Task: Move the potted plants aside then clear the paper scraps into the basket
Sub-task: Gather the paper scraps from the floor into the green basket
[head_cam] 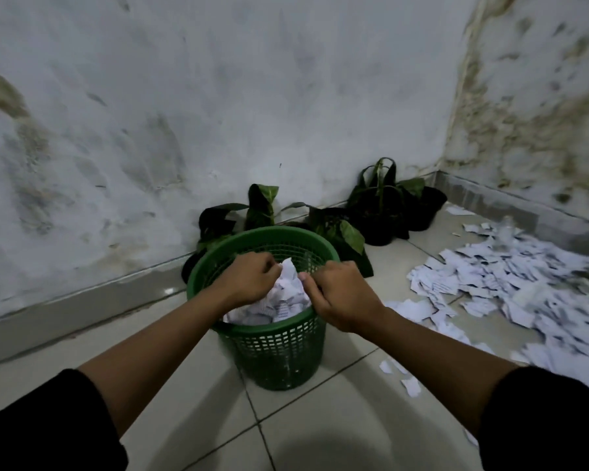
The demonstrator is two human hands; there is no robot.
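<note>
The scrap-clearing step is judged to be in hand: the potted plants (381, 212) are seen set back along the wall (218, 96), well beyond the fingers, and a wad of paper (288, 287) is being delivered into the green basket (276, 351). The wad is held between the two hands directly over the basket's mouth. The fingers of the left hand (249, 280) are curled round the wad's left side; those of the right hand (340, 297) are curled against its right side, with the thumb tip laid on the paper. The fingertips themselves are largely hidden by the knuckles, so how tightly the paper is pinched cannot be told.

Below the fingers the basket is already filled with scraps to near its rim. The wad is held upright, its long axis running roughly vertical and its peak pointing up and away from the person, above the knuckles. The basket stands upright on the tiled floor (320, 436), mouth upward.

Well to the right of the right hand's fingers, a large spread of loose paper scraps (510, 283) is left on the floor, with a few strays nearer the basket. The next move is judged to call for the fingers to be released and the wad perhaps pressed down to make room, since much paper remains and little space is left.
</note>
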